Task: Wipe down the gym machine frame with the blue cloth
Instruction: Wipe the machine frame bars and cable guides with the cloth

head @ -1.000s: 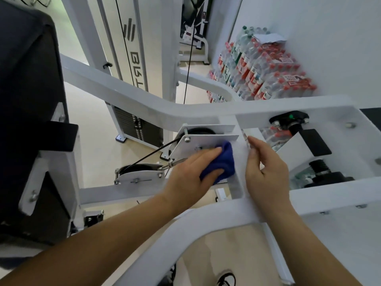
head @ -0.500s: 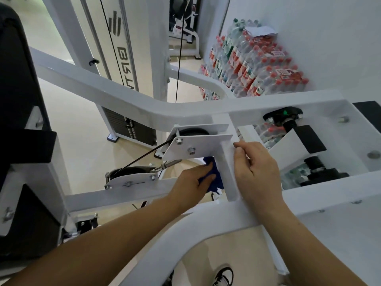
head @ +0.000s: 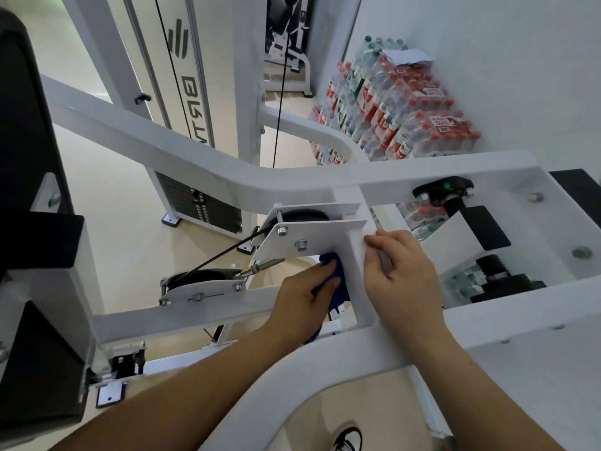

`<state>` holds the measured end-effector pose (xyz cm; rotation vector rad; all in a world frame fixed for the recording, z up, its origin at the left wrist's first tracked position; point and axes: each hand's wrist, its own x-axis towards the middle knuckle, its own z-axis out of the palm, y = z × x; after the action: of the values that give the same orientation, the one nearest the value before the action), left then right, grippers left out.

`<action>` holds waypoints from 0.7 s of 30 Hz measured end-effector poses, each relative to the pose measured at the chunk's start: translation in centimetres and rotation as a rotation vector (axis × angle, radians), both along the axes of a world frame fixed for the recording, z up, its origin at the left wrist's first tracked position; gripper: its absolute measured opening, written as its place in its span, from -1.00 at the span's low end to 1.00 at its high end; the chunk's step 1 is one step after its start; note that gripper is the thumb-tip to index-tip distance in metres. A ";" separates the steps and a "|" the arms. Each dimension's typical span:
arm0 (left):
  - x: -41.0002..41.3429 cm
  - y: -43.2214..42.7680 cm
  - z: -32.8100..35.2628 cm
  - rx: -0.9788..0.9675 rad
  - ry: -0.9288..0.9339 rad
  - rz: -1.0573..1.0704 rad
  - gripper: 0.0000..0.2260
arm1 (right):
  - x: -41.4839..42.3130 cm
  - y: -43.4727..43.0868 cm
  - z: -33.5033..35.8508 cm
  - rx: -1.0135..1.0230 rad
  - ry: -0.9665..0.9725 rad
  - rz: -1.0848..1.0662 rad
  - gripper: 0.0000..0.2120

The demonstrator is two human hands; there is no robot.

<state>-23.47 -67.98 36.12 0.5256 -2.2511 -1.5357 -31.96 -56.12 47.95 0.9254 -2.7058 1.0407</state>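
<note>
The left hand [head: 300,296] clasps the soft, bunched blue cloth [head: 336,281] and presses it against the left face of a short, smooth white strut of the gym machine frame [head: 195,157], just below a flat bolted pulley plate [head: 312,239]. The right hand [head: 400,275] rests on the strut's right edge, fingers curled over it, holding nothing else. Shrink-wrapped packs of water bottles [head: 396,105] with red caps are stacked against the wall.
</note>
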 end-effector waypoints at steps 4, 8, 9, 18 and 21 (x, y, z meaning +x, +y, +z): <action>-0.3 -1.5 -1.6 0.000 -0.217 -0.103 -0.74 | -0.1 0.1 0.0 0.014 -0.007 0.011 -0.78; -0.7 -0.8 0.3 0.063 -0.161 -0.016 -0.78 | 0.0 0.0 -0.1 -0.021 -0.004 0.010 -0.75; -0.5 -0.6 0.8 0.108 -0.127 0.015 -0.76 | 0.0 0.0 -0.1 -0.030 0.001 0.005 -0.73; 1.5 -2.6 3.3 -0.164 -0.385 -0.216 -0.74 | 0.0 0.3 0.4 -0.064 -0.060 0.018 -0.72; 3.7 -3.0 9.0 -0.175 -0.283 -0.151 -0.75 | 0.1 0.9 1.2 -0.222 -0.277 -0.028 -0.66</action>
<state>-19.74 -70.97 45.17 0.5631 -2.6661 -1.3860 -31.86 -55.27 49.16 0.7528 -2.7243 1.5284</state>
